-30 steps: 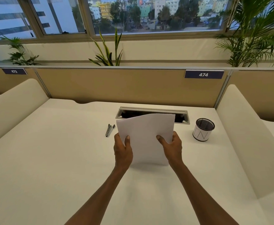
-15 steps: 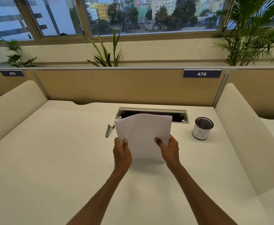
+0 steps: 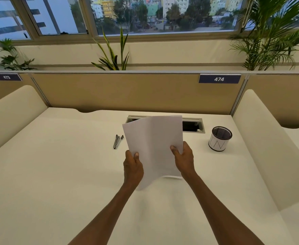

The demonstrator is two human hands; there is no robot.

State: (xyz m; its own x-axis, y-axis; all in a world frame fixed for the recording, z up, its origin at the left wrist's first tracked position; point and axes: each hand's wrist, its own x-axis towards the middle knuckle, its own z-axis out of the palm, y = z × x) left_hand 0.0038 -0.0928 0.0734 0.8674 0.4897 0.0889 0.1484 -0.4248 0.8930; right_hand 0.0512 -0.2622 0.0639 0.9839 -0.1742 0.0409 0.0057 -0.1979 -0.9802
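Paper (image 3: pixel 154 144) is held above the middle of the counter (image 3: pixel 56 174). The left hand (image 3: pixel 132 167) and right hand (image 3: pixel 184 158) each pinch a lower side edge, thumb in front. Squaring the sheets seems under way, and the stapler (image 3: pixel 117 141) lies unused just left. The fingers behind the paper are hidden, and the sheet count is unclear.

Both bare — left forearm (image 3: pixel 109 210), right forearm (image 3: pixel 216 210).

You have open desk (image 3: pixel 56 174) left of the stapler (image 3: pixel 117 141). A mesh pen cup (image 3: pixel 219 138) stands right of the paper sheets (image 3: pixel 154 144).
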